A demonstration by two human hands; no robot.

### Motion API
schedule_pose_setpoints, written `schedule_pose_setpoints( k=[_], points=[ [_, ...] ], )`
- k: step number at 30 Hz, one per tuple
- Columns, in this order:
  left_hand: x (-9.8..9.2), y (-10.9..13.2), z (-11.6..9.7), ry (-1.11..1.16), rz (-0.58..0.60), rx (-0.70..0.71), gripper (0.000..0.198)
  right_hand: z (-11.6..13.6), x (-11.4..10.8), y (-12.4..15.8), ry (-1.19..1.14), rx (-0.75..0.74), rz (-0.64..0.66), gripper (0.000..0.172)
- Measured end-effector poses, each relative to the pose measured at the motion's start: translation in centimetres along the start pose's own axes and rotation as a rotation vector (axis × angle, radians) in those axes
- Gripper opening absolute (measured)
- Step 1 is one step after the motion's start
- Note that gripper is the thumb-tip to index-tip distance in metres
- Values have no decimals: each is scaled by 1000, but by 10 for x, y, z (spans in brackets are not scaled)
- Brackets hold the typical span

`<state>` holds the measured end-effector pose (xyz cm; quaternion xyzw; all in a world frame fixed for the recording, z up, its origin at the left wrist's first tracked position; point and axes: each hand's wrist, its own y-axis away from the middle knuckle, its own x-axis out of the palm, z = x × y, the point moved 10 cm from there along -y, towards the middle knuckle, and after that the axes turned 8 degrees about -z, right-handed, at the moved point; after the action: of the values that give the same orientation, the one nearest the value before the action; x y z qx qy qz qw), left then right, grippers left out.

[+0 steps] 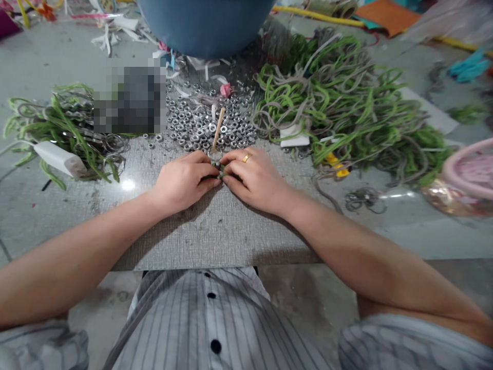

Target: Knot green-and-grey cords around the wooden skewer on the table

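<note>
Close together near the middle of the table, my left hand point(188, 180) and my right hand point(252, 177) meet with fingertips pinched. Between them shows a short piece of green cord point(221, 167) with small shiny metal bits on it, mostly hidden by the fingers. A metal ring point(214, 154) sticks up just beyond the fingertips. Behind it a thin wooden stick point(219, 128) leans over a spread pile of metal nuts point(196, 131). My right hand wears a gold-coloured ring point(247, 158).
A large heap of green and grey cords point(346, 97) lies at right. More green cords point(57, 118) with metal rings and a white adapter-like block point(60, 159) lie at left. A blue tub point(206, 25) stands behind the nuts. A pink-rimmed object point(470, 167) sits at far right.
</note>
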<state>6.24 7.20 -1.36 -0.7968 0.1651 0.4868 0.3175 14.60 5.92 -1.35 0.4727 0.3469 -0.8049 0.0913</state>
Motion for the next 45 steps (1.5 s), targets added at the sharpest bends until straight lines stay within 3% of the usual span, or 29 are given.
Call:
schedule_pose_setpoints(
  k=[12, 20, 30, 38, 45],
  points=[
    [3, -1, 1, 3, 54, -47, 21, -19, -1, 0, -136, 214, 4, 4],
    [4, -1, 2, -3, 76, -55, 22, -28, 2, 4, -227, 271, 89, 37],
    [1, 0, 0, 0, 39, -19, 22, -28, 18, 14, -236, 176, 321, 95],
    [1, 0, 0, 5, 33, -55, 21, -19, 21, 22, -257, 75, 381, 118],
    [1, 0, -1, -41, 42, -75, 20, -15, 28, 24, -254, 84, 419, 133]
  ],
)
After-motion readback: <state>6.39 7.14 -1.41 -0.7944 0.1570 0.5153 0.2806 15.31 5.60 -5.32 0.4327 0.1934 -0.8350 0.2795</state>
